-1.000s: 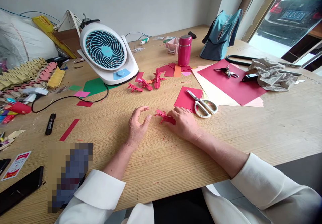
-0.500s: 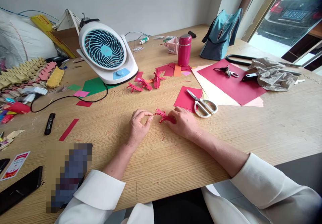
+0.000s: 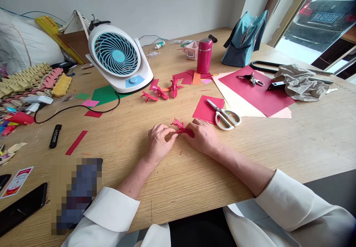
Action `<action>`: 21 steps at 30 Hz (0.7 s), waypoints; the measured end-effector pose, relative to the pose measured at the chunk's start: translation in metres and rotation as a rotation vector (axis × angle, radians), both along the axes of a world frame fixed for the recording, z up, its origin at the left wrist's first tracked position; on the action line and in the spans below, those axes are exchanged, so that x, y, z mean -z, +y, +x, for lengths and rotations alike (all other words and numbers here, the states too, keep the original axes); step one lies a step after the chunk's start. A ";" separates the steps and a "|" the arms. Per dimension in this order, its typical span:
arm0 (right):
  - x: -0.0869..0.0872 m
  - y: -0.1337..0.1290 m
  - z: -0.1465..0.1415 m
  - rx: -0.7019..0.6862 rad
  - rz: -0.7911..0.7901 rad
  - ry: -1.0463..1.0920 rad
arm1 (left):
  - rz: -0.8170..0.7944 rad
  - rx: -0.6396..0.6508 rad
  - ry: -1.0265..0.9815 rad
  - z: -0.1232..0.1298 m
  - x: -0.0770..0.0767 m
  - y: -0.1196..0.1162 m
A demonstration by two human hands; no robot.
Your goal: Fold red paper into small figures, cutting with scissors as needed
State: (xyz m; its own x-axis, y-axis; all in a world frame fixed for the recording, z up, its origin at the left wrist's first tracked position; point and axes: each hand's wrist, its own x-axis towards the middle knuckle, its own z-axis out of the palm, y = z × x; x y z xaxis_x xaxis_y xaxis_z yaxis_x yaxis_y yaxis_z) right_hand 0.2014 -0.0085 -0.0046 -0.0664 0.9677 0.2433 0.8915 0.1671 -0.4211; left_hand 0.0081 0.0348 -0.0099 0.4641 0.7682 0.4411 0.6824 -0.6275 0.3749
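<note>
A small folded red paper figure (image 3: pixel 182 127) lies between my two hands on the wooden table. My right hand (image 3: pixel 204 135) holds its right end between thumb and fingers. The thumb and forefinger of my left hand (image 3: pixel 161 140) pinch a thin part at its lower left side. Beyond my hands stand several similar red paper figures (image 3: pixel 175 87). White-handled scissors (image 3: pixel 226 119) rest with their blades on a stack of red paper squares (image 3: pixel 204 109), just past my right hand.
Behind are a white fan (image 3: pixel 118 58), a pink flask (image 3: pixel 204 56) and a blue bag (image 3: pixel 243 41). Large red paper (image 3: pixel 267 100) with keys lies at the right. At the left are a black marker (image 3: pixel 55 136), a red strip (image 3: pixel 76 142) and a phone (image 3: pixel 23 208).
My left hand has moved a little right and toward me, from the figure's left tip to its lower left side. My right hand has stayed almost still.
</note>
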 end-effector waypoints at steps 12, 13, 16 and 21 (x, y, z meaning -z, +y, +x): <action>-0.001 0.000 0.000 0.003 0.013 0.032 | -0.015 0.021 -0.006 0.000 0.001 0.001; -0.001 0.000 0.000 0.004 0.017 0.036 | -0.015 0.023 -0.002 0.000 0.001 0.001; -0.001 -0.001 0.000 0.002 0.031 0.044 | -0.014 0.034 -0.005 0.000 -0.001 0.001; -0.006 -0.003 -0.001 -0.012 0.024 0.070 | -0.074 0.057 -0.086 -0.002 0.000 0.005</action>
State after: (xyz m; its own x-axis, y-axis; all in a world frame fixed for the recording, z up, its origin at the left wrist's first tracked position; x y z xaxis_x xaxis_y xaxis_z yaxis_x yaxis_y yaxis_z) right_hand 0.2008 -0.0110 0.0014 -0.0603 0.9606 0.2712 0.8576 0.1888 -0.4784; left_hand 0.0062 0.0401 -0.0103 0.4708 0.7735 0.4243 0.6097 -0.6328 0.4772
